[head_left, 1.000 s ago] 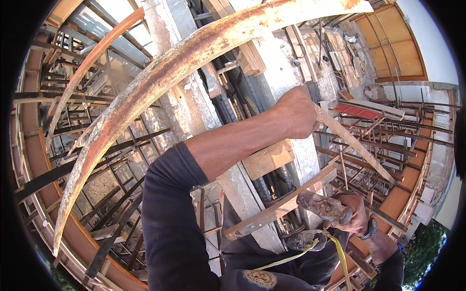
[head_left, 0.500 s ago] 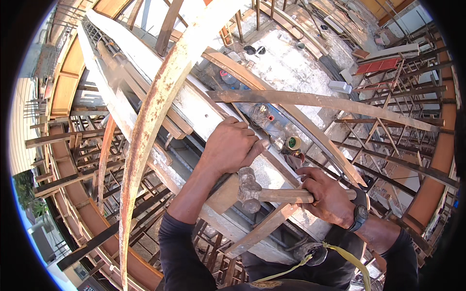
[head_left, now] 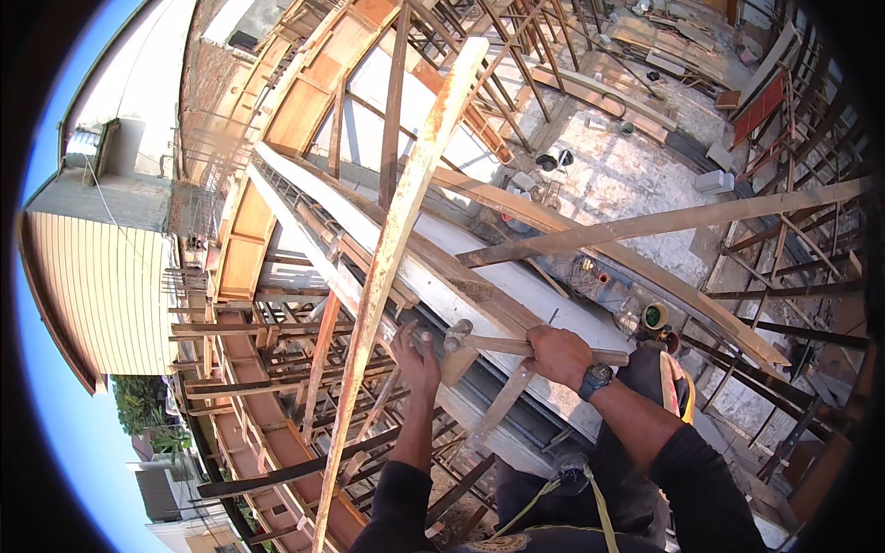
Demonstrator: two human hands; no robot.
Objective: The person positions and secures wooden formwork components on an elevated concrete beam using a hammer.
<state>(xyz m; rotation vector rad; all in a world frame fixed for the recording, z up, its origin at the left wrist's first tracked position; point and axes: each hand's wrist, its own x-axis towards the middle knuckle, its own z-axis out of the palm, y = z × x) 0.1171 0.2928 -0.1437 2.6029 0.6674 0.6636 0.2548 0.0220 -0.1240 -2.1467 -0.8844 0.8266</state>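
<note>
My right hand (head_left: 560, 358) is closed round the wooden handle of a hammer (head_left: 498, 345), with a watch on that wrist. The hammer's worn metal head (head_left: 457, 335) points left, over the beam formwork (head_left: 573, 398). My left hand (head_left: 417, 361) is raised at the formwork's left side, left of the hammer head, its fingers apart and nothing visible in them. A long timber (head_left: 489, 293) lies along the formwork's top. Just above my right hand a thin dark spike, like a nail, (head_left: 553, 315) stands up from it.
A long pale timber (head_left: 396, 240) slants up past my left arm. Another brace (head_left: 664, 224) crosses to the right. Wooden scaffolding (head_left: 277, 387) spreads below on the left. A yellowish container (head_left: 654, 317) and bottles sit at right; black buckets (head_left: 556, 160) stand on the floor beyond.
My left hand has let go of the timber on the formwork and moved left, fingers apart. The hammer stays in my right hand. The view has swung left, showing more of the building and sky.
</note>
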